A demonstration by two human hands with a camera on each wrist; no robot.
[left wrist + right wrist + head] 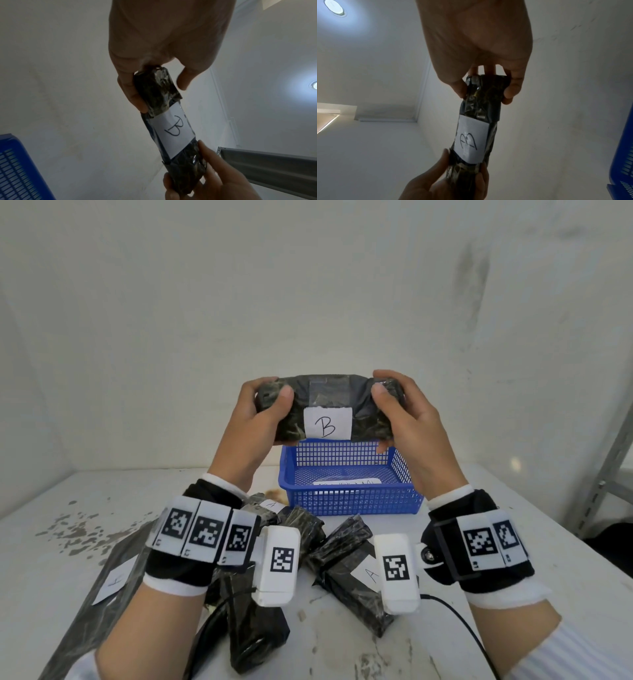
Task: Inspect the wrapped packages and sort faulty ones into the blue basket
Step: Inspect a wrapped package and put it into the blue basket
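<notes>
Both hands hold one black wrapped package (325, 409) level in the air above the blue basket (346, 474). It carries a white label marked B and clear tape across its top. My left hand (265, 412) grips its left end, thumb on the front face. My right hand (397, 409) grips the right end the same way. The left wrist view shows the package (161, 97) lengthwise with the left hand (154, 65) round its near end. In the right wrist view the package (481, 108) is held by the right hand (488, 75), with the other hand at its far end.
Several more black wrapped packages (346, 563) lie on the white table (68, 542) in front of the basket, two with A labels. A white slip lies inside the basket. A flat dark sheet (113, 570) with a label lies at the left. A metal shelf post (609, 474) stands at the right.
</notes>
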